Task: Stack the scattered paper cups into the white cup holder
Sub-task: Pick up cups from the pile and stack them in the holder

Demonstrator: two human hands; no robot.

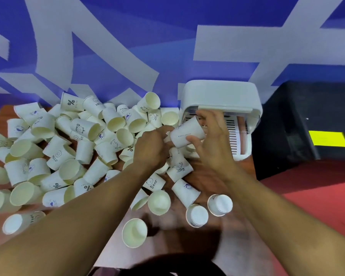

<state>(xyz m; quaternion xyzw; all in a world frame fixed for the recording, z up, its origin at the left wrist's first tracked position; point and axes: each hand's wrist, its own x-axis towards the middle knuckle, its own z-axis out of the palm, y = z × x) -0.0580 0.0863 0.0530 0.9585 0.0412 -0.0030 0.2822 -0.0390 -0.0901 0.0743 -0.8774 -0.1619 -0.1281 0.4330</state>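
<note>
A white cup holder (221,94) stands at the table's back right, its clear front flap lifted. My right hand (211,140) holds a white paper cup (184,135) on its side, the cup's mouth pointing into the holder's opening. My left hand (151,144) reaches into the heap just left of that cup, fingers curled down among the cups; what it grips is hidden. Several paper cups (68,148) with small prints lie scattered in a pile across the left and middle of the table.
The wooden table (203,242) carries loose cups near its front, some upside down (219,205). A black box (299,124) with a yellow label stands right of the holder. A blue and white wall (127,46) rises behind. Red floor (317,196) lies at right.
</note>
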